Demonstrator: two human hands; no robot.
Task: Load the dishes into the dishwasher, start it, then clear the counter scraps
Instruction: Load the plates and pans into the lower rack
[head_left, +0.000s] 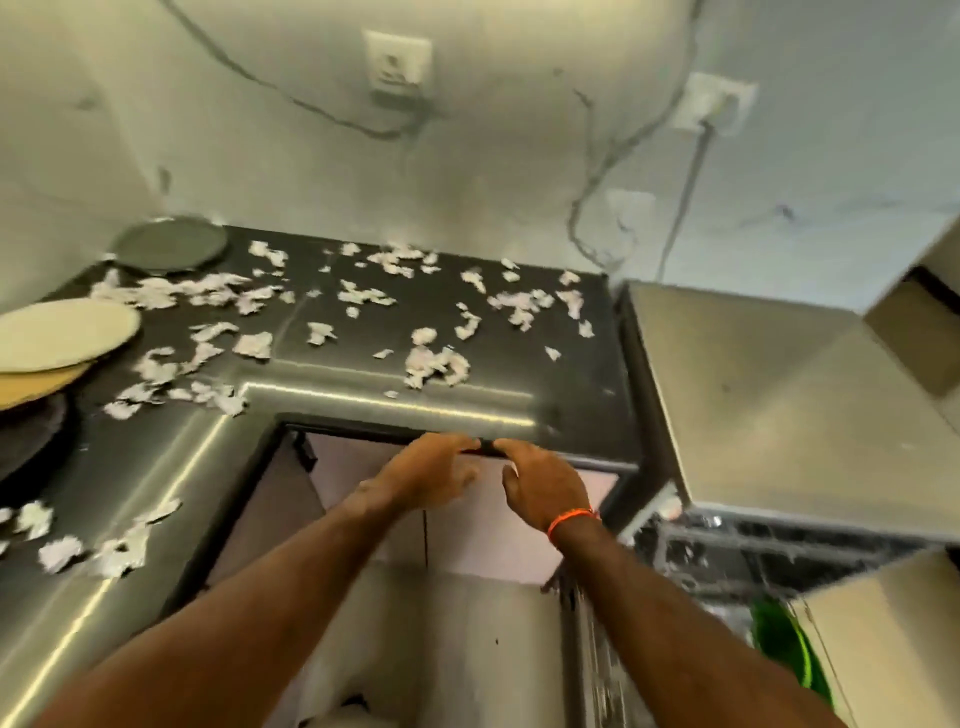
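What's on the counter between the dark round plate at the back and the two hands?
In the head view, torn white paper scraps lie scattered on the shiny steel counter between the dark round plate and both hands.

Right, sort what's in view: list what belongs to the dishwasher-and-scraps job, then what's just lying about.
Belongs to the job:
- left hand and right hand, both on the dark handle at the counter's front edge
- cream plate, stacked
- grey plate
- paper scraps on the steel counter

Just lying about:
- wall sockets
- cables
- green item, lower right
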